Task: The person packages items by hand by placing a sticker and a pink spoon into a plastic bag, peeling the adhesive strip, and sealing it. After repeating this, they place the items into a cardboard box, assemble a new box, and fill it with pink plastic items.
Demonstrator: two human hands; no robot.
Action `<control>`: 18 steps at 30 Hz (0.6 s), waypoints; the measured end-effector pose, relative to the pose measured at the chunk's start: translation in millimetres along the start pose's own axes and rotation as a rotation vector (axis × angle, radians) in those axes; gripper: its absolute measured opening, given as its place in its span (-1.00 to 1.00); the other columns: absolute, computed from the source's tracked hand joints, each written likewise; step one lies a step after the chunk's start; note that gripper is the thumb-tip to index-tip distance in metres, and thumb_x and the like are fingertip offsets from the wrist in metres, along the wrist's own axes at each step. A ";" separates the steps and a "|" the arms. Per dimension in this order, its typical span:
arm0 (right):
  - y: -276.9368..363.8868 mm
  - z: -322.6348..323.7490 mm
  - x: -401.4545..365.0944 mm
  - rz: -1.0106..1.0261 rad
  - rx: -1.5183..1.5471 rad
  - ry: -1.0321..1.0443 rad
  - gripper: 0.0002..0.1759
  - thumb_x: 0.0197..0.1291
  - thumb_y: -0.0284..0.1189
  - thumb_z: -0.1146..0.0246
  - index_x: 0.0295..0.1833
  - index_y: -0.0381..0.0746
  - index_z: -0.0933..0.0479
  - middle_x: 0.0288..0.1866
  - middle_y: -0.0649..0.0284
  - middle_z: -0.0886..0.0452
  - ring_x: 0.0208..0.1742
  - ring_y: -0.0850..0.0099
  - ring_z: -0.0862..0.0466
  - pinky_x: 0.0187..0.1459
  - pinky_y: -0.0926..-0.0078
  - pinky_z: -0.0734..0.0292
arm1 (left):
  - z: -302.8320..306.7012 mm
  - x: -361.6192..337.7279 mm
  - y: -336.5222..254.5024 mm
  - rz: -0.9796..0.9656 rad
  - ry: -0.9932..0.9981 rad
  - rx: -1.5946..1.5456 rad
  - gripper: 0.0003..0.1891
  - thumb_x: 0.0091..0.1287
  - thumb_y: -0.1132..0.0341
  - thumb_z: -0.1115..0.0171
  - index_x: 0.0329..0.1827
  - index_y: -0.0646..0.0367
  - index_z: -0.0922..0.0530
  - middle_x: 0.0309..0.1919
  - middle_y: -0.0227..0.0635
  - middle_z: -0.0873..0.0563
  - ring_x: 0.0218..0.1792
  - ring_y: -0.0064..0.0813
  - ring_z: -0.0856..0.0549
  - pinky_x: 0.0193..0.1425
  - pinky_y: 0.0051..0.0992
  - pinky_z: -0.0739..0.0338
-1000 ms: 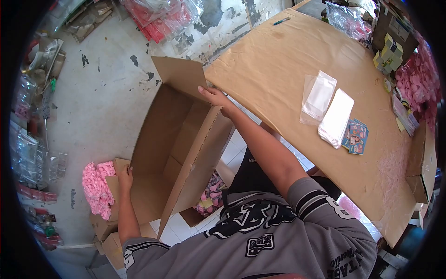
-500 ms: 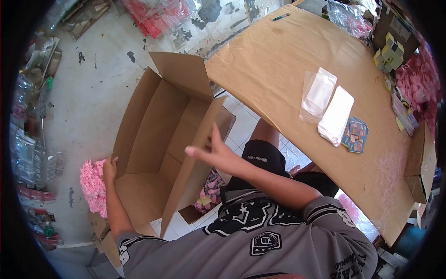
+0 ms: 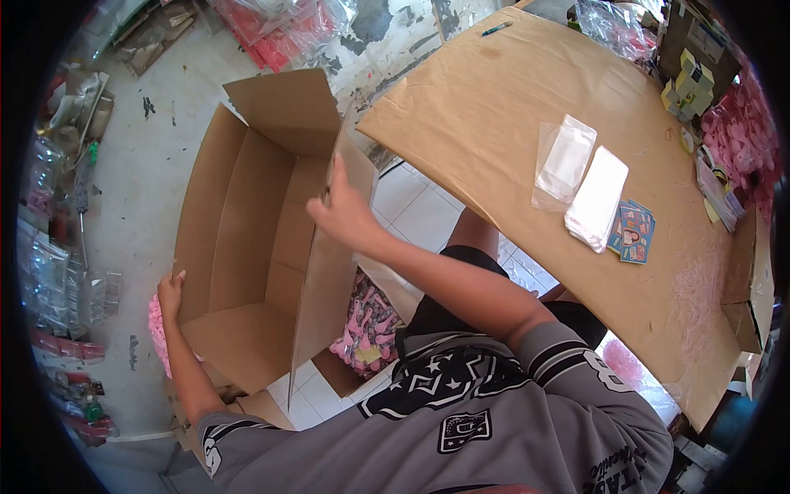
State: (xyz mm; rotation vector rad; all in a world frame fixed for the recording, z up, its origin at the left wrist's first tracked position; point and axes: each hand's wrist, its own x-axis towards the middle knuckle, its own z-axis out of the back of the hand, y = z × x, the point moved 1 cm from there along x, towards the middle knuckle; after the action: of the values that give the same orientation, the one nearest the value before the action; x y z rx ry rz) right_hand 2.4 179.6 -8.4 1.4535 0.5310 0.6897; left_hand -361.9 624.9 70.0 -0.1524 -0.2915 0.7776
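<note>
A large, open cardboard box [image 3: 239, 222] is held tilted in front of me, its inside bare brown card. My left hand [image 3: 171, 295] grips its left edge. On the opposite side, my right hand [image 3: 341, 210] is closed over the rim of the right wall, with some fingers hidden. Behind my left hand, pink bundled material [image 3: 158, 333] is partly covered by the box. Below the box's right side, a lower carton holds pink and grey packed pieces [image 3: 366, 325].
The brown-covered table [image 3: 461, 123] to the right bears clear plastic sleeves [image 3: 566, 160], a white stack of sleeves [image 3: 597, 198], printed cards [image 3: 634, 233] and a pen [image 3: 497, 29]. Another carton [image 3: 747, 284] stands at its right end. Plastic-wrapped goods [image 3: 53, 263] line the left side.
The box has shifted left and slightly up, with both hands moving along. My right hand has closed on the right wall's rim. More of the pink and grey pieces now shows.
</note>
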 end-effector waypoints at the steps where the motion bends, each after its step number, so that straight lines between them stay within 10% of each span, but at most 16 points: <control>1: 5.7 1.7 12.8 0.005 -0.041 -0.041 0.15 0.29 -0.32 -0.25 0.68 -0.58 0.36 0.07 -0.46 -0.65 0.06 -0.26 -0.72 0.15 -0.01 -0.62 | 5.1 3.1 -13.6 -0.008 -0.016 0.029 -0.64 0.55 0.17 -0.29 0.12 0.34 -0.73 -0.16 -0.02 -0.87 -0.15 -0.31 -0.82 0.03 -0.33 -0.64; 7: -53.0 -23.5 78.9 0.332 -0.071 -0.416 0.11 0.24 -0.34 -0.30 0.70 -0.55 0.18 0.12 -0.44 -0.66 0.16 -0.26 -0.71 0.25 0.00 -0.58 | 5.5 29.1 -70.2 0.013 -0.044 0.006 -0.64 0.55 0.11 -0.28 0.00 0.31 -0.75 -0.23 0.00 -0.85 -0.21 -0.21 -0.83 -0.05 -0.27 -0.63; 13: -84.5 -9.8 61.4 0.022 0.017 -0.266 0.11 0.26 -0.30 -0.31 0.69 -0.57 0.16 0.27 -0.47 -0.60 0.32 -0.29 -0.64 0.42 0.08 -0.48 | 3.4 80.2 -123.0 0.032 -0.094 0.305 -0.62 0.49 0.04 -0.30 -0.05 0.24 -0.77 -0.22 0.03 -0.85 -0.16 0.06 -0.83 -0.03 -0.12 -0.63; 18: -72.1 -0.8 62.8 -0.220 0.287 -0.083 -0.02 0.38 -0.24 -0.20 0.75 -0.32 0.10 0.47 -0.20 -0.46 0.35 0.02 -0.65 0.02 0.02 -0.84 | 8.4 125.8 -185.7 0.017 -0.044 0.351 -0.64 0.46 0.05 -0.34 -0.09 0.23 -0.78 -0.20 0.04 -0.85 -0.15 0.07 -0.83 -0.02 -0.08 -0.64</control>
State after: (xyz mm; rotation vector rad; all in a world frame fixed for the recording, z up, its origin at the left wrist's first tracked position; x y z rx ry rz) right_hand 53.4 225.4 -75.1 1.6526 0.7353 0.3882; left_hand -155.6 583.6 148.3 0.1935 -0.1914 0.8378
